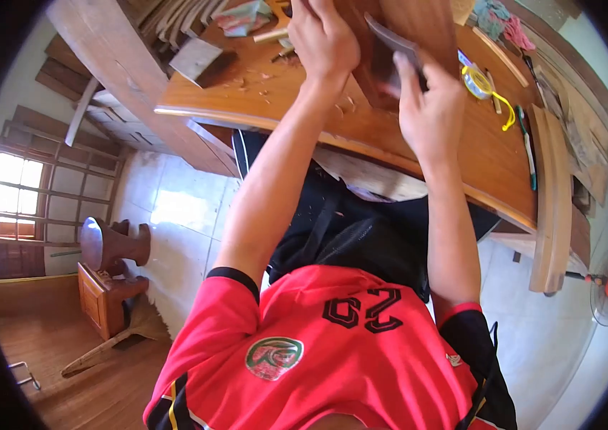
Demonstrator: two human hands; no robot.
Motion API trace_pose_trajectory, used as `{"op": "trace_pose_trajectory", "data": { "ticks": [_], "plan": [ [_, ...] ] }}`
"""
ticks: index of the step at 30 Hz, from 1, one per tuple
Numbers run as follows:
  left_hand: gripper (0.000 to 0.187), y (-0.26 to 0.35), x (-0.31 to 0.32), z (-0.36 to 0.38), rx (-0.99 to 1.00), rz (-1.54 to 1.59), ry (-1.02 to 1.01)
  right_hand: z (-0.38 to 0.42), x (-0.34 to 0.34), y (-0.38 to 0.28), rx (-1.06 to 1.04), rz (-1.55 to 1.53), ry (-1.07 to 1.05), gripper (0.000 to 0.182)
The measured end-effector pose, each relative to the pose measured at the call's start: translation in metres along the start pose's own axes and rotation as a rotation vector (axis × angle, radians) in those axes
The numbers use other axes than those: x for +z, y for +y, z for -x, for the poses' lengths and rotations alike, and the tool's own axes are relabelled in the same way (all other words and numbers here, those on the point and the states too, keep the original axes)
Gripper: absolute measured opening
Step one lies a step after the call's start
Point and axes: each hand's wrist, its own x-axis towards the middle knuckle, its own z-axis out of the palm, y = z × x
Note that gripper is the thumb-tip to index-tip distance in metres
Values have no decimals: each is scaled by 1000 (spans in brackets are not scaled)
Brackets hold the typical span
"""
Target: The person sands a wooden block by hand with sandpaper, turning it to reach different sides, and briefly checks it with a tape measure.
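Head view puts our right hand [433, 107] at the wooden piece [422, 18], its thumb and fingers pinched narrow on a dark curved sheet [391, 36] held over that piece; we judge the firm pinch keeps the thin sheet from slipping, though we cannot tell whether the two touch along its whole length. Our left hand [325, 43] sits just left of the wooden piece, its fingertips running out past the top of the picture, so we cannot tell how they close; the position suggests steadying. The wooden piece itself is tilted above the counter [490, 168], in front of us and between both hands, probably so each can reach it. Left of the wooden piece, shavings [243, 82] lie scattered, with a flat block [196, 61] and a crumpled cloth [247, 18] farther off, seemingly out of our hands' way. Right of the wooden piece rest a tape measure [474, 82] with its yellow strap [508, 115] and, beyond, a slim tool [527, 147], likely there for easy reach.
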Motion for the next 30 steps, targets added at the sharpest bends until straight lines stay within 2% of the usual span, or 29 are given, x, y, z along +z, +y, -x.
{"op": "trace_pose_trajectory", "data": {
  "ticks": [1, 2, 3, 4, 5, 6, 8, 10, 11, 12, 14, 17, 20, 21, 24, 30],
  "plan": [
    [80, -1, -1, 1, 14, -72, 43, 3, 0, -3, 20, 32, -55, 19],
    [79, -3, 0, 1, 37, -55, 83, 8, -8, -8, -1, 147, -135, 19],
    [79, -1, 1, 2, 55, -36, 117, 12, -11, -12, 125, 107, -204, 19],
    [79, -2, 1, 0, 72, -16, 158, 11, -16, -12, 145, 3, -238, 19],
    [80, -8, -2, -1, 35, 6, 110, 10, -22, -11, 168, -100, -279, 22],
    [73, -8, -2, -1, 48, 14, 119, 12, -28, -9, 195, -203, -323, 26],
    [58, -8, -2, 2, 72, 28, 131, 14, -37, -4, 203, -389, -426, 39],
    [59, -7, -1, 3, 62, 21, 113, 11, -45, 3, 160, -550, -539, 55],
    [59, -6, 1, 2, 98, 24, 112, 6, -51, 5, 194, -560, -693, 77],
    [59, -6, 3, 1, 131, 28, 110, 6, -47, 9, 69, -515, -669, 85],
    [61, -7, 7, -1, 135, 37, 101, 7, -42, 12, 172, -586, -737, 94],
    [67, -9, 7, -1, 141, -13, 95, 9, -27, 22, 85, -610, -680, 99],
    [69, -4, 7, -2, 104, 49, 68, 18, -22, 23, 99, -535, -702, 102],
    [72, -4, 5, -2, 80, -22, 57, 21, -22, 21, 135, -554, -704, 104],
    [90, -2, 1, -3, -12, -106, -18, 32, -12, 28, 122, -598, -688, 100],
    [89, -13, 3, -6, 15, -179, 56, 31, -13, 23, 250, -756, -679, 100]
  ]
}}
